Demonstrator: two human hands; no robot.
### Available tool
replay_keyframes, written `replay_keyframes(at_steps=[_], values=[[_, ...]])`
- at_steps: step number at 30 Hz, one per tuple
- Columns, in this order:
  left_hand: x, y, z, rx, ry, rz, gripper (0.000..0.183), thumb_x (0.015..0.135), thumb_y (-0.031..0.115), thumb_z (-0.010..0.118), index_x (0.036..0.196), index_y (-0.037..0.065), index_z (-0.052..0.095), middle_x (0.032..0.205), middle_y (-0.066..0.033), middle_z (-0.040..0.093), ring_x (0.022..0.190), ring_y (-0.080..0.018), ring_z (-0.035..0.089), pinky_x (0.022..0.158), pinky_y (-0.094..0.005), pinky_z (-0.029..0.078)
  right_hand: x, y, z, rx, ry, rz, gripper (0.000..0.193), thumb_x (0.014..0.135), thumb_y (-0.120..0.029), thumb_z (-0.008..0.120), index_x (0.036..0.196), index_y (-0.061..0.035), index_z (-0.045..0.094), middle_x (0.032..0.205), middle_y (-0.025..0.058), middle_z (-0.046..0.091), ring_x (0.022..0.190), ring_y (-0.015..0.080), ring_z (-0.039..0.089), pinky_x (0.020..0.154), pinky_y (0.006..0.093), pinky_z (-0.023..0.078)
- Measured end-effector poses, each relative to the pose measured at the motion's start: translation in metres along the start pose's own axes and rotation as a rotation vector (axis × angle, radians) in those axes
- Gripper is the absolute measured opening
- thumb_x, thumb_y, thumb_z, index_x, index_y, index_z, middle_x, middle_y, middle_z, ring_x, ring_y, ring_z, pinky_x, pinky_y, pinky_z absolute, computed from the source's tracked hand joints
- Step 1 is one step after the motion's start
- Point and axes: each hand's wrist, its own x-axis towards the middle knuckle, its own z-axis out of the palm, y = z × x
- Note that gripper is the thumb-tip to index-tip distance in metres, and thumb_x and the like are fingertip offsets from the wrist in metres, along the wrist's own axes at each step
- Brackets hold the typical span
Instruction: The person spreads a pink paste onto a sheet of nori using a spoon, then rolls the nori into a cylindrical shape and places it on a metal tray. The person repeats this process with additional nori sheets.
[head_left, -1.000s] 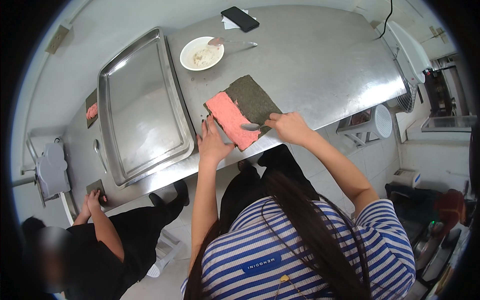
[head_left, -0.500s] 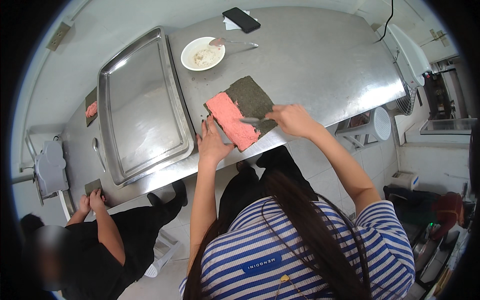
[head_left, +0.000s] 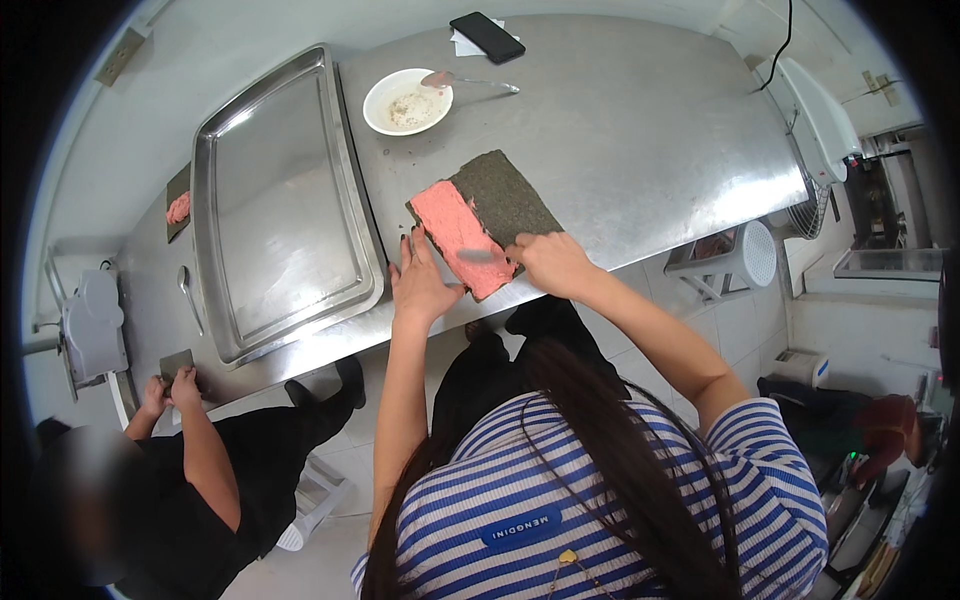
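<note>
A dark green seaweed sheet (head_left: 510,195) lies at an angle near the table's front edge. Pink minced paste (head_left: 445,215) covers its left part in a broad band; the right part is bare. My right hand (head_left: 553,265) grips a metal spoon (head_left: 480,257), whose blurred bowl rests on the paste towards the near end. Flat beside the sheet's left edge, my left hand (head_left: 425,288) has its fingers stretched out, the tips touching that edge.
Left of me is a large steel tray (head_left: 280,200). Behind the sheet stand a white bowl (head_left: 405,118) with a spoon (head_left: 485,83) across its rim and a black phone (head_left: 487,37). At far left, a co-worker's hands (head_left: 172,388) hold a small dark sheet (head_left: 178,366).
My right hand and the spoon have moved left and nearer to me over the paste. My left hand stays at the sheet's edge. The whole view has shifted slightly.
</note>
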Motion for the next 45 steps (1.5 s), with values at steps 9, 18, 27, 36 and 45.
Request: replay_keyframes(at_steps=[9, 18, 27, 36, 45], values=[[-0.003, -0.001, -0.002, -0.035, 0.036, 0.044, 0.112, 0.059, 0.026, 0.080, 0.145, 0.001, 0.013, 0.149, -0.0185, 0.028, 0.141, -0.0345, 0.020, 0.111, -0.0573, 0.019, 0.029, 0.065, 0.039, 1.283, 0.227, 0.398, 0.019, 0.087, -0.008, 0.051, 0.094, -0.0083, 0.068, 0.077, 0.0060, 0.062, 0.071, 0.0086, 0.054, 0.066, 0.0255, 0.045], [-0.008, 0.010, 0.020, -0.029, 0.135, 0.074, 0.110, 0.067, 0.031, 0.077, 0.145, -0.003, 0.007, 0.150, -0.0199, 0.023, 0.141, -0.0406, 0.015, 0.112, -0.0568, 0.014, 0.065, 0.108, 0.026, 0.734, 0.392, 0.318, 0.019, 0.087, -0.009, 0.047, 0.091, -0.0038, 0.065, 0.075, 0.0089, 0.063, 0.071, 0.0221, 0.062, 0.065, 0.0376, 0.047], [-0.010, 0.030, 0.050, -0.144, 0.252, 0.077, 0.113, 0.066, 0.036, 0.078, 0.146, -0.001, 0.007, 0.150, -0.0245, 0.020, 0.139, -0.0481, 0.011, 0.111, -0.0596, 0.007, -0.013, 0.033, 0.019, -0.056, 0.323, 0.308, 0.032, 0.077, -0.006, 0.054, 0.107, -0.0077, 0.064, 0.087, 0.0112, 0.059, 0.074, 0.0296, 0.065, 0.061, 0.0417, 0.052], [-0.007, 0.038, 0.044, -0.161, 0.229, 0.010, 0.115, 0.064, 0.037, 0.079, 0.145, -0.002, 0.006, 0.150, -0.0237, 0.020, 0.139, -0.0481, 0.011, 0.111, -0.0591, 0.008, -0.032, -0.001, 0.034, -0.121, 0.252, 0.251, 0.037, 0.074, -0.007, 0.056, 0.111, -0.0072, 0.062, 0.085, 0.0105, 0.057, 0.071, 0.0282, 0.064, 0.058, 0.0406, 0.052], [-0.006, 0.042, 0.044, -0.159, 0.208, -0.016, 0.115, 0.062, 0.035, 0.079, 0.144, -0.003, 0.007, 0.150, -0.0230, 0.021, 0.140, -0.0469, 0.010, 0.112, -0.0585, 0.007, 0.015, 0.048, 0.013, 0.228, 0.350, 0.238, 0.028, 0.077, -0.006, 0.053, 0.098, -0.0108, 0.071, 0.085, 0.0132, 0.065, 0.074, 0.0346, 0.063, 0.066, 0.0437, 0.051]])
